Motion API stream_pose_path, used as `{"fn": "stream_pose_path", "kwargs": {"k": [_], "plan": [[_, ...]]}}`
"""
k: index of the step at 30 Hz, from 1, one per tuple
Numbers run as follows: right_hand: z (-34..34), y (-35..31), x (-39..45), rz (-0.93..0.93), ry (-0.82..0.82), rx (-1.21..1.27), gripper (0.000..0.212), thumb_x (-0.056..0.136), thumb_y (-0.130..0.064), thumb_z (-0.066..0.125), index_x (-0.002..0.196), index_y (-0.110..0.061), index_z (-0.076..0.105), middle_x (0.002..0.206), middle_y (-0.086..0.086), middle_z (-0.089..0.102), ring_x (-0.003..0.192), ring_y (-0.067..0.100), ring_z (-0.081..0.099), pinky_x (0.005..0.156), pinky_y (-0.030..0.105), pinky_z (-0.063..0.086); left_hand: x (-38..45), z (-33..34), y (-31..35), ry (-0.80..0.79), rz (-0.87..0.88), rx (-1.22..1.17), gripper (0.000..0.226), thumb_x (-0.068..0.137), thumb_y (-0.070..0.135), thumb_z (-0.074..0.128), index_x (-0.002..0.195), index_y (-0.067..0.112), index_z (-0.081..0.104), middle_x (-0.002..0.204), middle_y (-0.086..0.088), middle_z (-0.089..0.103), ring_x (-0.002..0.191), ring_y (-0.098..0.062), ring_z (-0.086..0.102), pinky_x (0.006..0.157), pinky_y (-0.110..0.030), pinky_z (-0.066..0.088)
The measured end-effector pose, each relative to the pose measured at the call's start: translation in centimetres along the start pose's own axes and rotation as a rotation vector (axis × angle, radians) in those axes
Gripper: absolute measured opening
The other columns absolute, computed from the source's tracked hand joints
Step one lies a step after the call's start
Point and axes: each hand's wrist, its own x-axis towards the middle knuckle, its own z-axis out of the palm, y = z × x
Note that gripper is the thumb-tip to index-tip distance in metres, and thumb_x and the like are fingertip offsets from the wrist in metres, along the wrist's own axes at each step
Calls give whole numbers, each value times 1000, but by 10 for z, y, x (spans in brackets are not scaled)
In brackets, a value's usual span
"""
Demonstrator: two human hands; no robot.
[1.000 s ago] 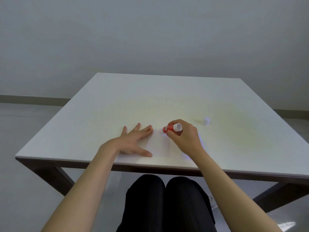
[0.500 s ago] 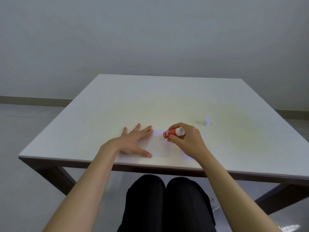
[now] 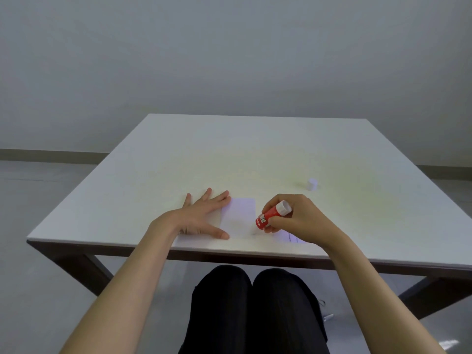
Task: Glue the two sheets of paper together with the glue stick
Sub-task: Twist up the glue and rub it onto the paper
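Observation:
A small white sheet of paper [image 3: 240,217] lies near the table's front edge. My left hand [image 3: 201,218] rests flat on its left part, fingers spread. My right hand [image 3: 293,218] grips a red glue stick [image 3: 270,217] with a white base, tilted so its lower end touches the sheet's right edge. A second sheet [image 3: 290,236] with a line of print lies under my right hand, mostly hidden.
The glue stick's white cap [image 3: 312,184] stands on the white table [image 3: 229,154] behind my right hand. The table's front edge runs just below both wrists. My black-clad knees [image 3: 252,302] are beneath the table.
My right hand has drawn the glue stick down along the sheet's right edge toward me. My left hand has stayed flat on the paper.

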Motion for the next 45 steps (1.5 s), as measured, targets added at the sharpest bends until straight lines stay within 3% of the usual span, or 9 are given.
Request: {"fn": "stream_pose_path", "kwargs": {"k": [3,8,13,22,31,36,39,42,45], "plan": [[-7,-3,0,-4,-99,6,12,72,-8,67,84,-8,69,77,7,77,71,20,75,70,30,61,-1,0,1,3,-2,8,100,77,53,65,150,36,-1,155,26,-13,142,-4,-26,112,-46,-25],[-7,-9,14,-44,58,92,11,79,-4,64,89,-3,68,81,13,75,73,20,74,71,34,61,-1,0,2,6,-3,19,100,77,53,65,150,35,0,156,25,-13,142,-5,-25,113,-48,-24],[12,-9,31,26,-112,200,14,81,1,59,93,5,66,82,17,74,71,24,74,67,28,60,-1,0,2,13,-1,37,100,78,54,65,150,33,-1,157,23,-13,143,-7,-25,112,-49,-24],[-4,7,45,80,242,175,9,82,-1,61,90,-2,65,81,15,72,71,22,72,74,34,61,1,1,-1,16,15,28,99,78,54,64,151,33,0,156,24,-12,143,-7,-25,112,-48,-25],[38,-6,28,-10,30,222,11,75,-8,67,86,-5,69,79,15,75,74,26,74,74,37,61,1,2,-1,29,7,27,103,75,58,65,150,35,-1,157,24,-11,143,-7,-26,112,-49,-24],[24,-3,39,94,355,190,9,78,-7,67,87,-6,66,77,14,74,77,29,73,80,46,59,1,2,-3,25,13,27,99,76,57,64,151,34,2,157,24,-11,143,-8,-25,112,-49,-25],[38,-7,34,53,412,57,12,76,-12,67,89,-12,67,82,5,75,81,20,70,79,35,56,1,2,-3,32,15,32,100,75,58,64,151,34,3,157,24,-11,143,-8,-24,112,-50,-24],[62,-14,22,-60,252,-47,14,75,-17,66,88,-22,67,82,-1,74,71,8,64,60,16,48,1,4,-2,45,11,9,102,74,59,66,150,36,3,157,25,-9,143,-6,-25,112,-51,-24],[67,-16,16,-97,134,-33,11,71,-22,66,81,-27,66,74,2,72,58,5,57,53,14,44,2,4,0,47,4,-21,101,73,59,67,150,39,4,156,26,-9,142,-6,-26,111,-51,-25]]}}
